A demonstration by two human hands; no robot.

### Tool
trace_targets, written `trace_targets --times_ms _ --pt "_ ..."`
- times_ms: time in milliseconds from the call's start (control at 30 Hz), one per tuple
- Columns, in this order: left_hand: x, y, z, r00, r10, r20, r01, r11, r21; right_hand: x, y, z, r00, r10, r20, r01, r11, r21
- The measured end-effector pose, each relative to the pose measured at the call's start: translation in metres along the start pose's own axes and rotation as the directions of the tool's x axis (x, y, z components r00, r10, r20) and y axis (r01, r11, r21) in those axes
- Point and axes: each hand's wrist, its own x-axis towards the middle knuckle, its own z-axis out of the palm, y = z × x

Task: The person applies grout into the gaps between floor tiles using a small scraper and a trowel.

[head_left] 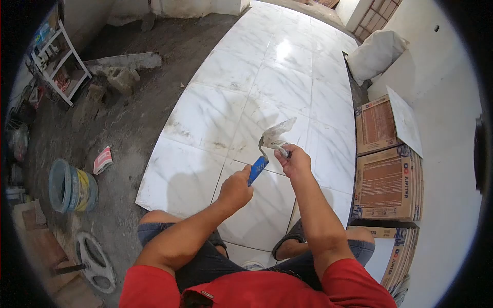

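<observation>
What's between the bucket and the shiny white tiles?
Dark ground, with a red-and-white thing, maybe a packet, lying between the bucket and the tiles in the head view.

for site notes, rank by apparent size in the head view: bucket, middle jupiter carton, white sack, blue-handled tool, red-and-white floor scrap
1. Middle Jupiter carton
2. White sack and bucket, too alike to rank
3. Blue-handled tool, gripped by the left hand
4. Red-and-white floor scrap
</observation>
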Motion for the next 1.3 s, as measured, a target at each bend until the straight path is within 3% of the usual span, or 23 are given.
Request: trace_targets --times_ms 133,267,367,433,567,633,700,767,833,900,933,1000,1033,1100,1133,1200,1233,1300 --pt "-0.002 0.001 0.001 1.000 0.016 0.026 -0.017 0.999 0.044 -0.014 -0.016 0.015 0.998 -0.060 -0.004 0.060 0.994 0.096" --pt "-0.006 -0.001 0.003 0.998 0.020 0.051 -0.024 0.997 0.071 -0.015 -0.024 0.017 0.997 -0.067 0.025 0.067 0.997 0.029" --pt "-0.006 0.000 0.001 0.999 0.024 0.026 -0.024 0.999 0.028 -0.019 -0.026 0.016 0.992 -0.099 0.082 0.104 0.993 -0.059" --pt "-0.007 0.002 -0.004 0.999 0.008 0.034 -0.008 1.000 0.005 -0.021 -0.030 0.016 0.961 -0.143 0.236 0.155 0.987 -0.034" --pt "0.002 -0.020 -0.006 0.993 -0.107 0.043 0.115 0.952 -0.285 -0.010 -0.037 0.003 0.944 -0.146 0.296 0.155 0.988 -0.006" --pt "0.008 -0.037 -0.021 0.985 -0.153 0.079 0.172 0.894 -0.414 0.005 -0.041 -0.017 0.919 -0.166 0.357 0.197 0.979 -0.050" --pt "0.011 -0.023 -0.050 0.962 -0.251 0.111 0.268 0.778 -0.568 0.032 -0.035 -0.052 0.943 -0.119 0.311 0.175 0.972 -0.156" --pt "0.016 -0.019 -0.072 0.948 -0.300 0.111 0.306 0.750 -0.586 0.071 -0.016 -0.093 0.951 -0.133 0.281 0.258 0.842 -0.474" --pt "0.019 -0.015 -0.090 0.945 -0.314 0.088 0.299 0.724 -0.621 0.102 0.000 -0.134 0.971 -0.113 0.210 0.216 0.792 -0.571" --pt "0.020 -0.011 -0.106 0.951 -0.302 0.067 0.271 0.711 -0.649 0.130 0.014 -0.178 0.982 -0.114 0.149 0.187 0.571 -0.799" --pt "0.021 -0.008 -0.112 0.944 -0.322 0.075 0.284 0.671 -0.685 0.149 0.022 -0.205 0.985 -0.109 0.133 0.172 0.569 -0.804" --pt "0.021 -0.002 -0.123 0.937 -0.343 0.068 0.303 0.696 -0.651 0.177 0.037 -0.248 0.928 -0.345 0.141 0.232 0.236 -0.944" --pt "0.022 -0.001 -0.123 0.936 -0.346 0.057 0.300 0.706 -0.641 0.176 0.040 -0.249 0.931 -0.340 0.131 0.218 0.230 -0.948" --pt "0.025 0.004 -0.123 0.931 -0.358 0.066 0.312 0.689 -0.654 0.170 0.056 -0.244 0.843 -0.471 0.259 0.255 -0.073 -0.964" --pt "0.028 0.005 -0.123 0.929 -0.365 0.059 0.309 0.680 -0.665 0.161 0.068 -0.229 0.783 -0.544 0.302 0.308 -0.083 -0.948" --pt "0.032 0.004 -0.122 0.928 -0.361 0.090 0.329 0.684 -0.651 0.162 0.098 -0.216 0.822 -0.371 0.433 0.267 -0.420 -0.867" --pt "0.035 0.004 -0.121 0.929 -0.353 0.108 0.336 0.691 -0.640 0.156 0.118 -0.208 0.801 -0.372 0.469 0.285 -0.451 -0.846" --pt "0.038 0.004 -0.118 0.930 -0.347 0.124 0.342 0.686 -0.642 0.137 0.137 -0.192 0.813 -0.224 0.538 0.372 -0.511 -0.775"
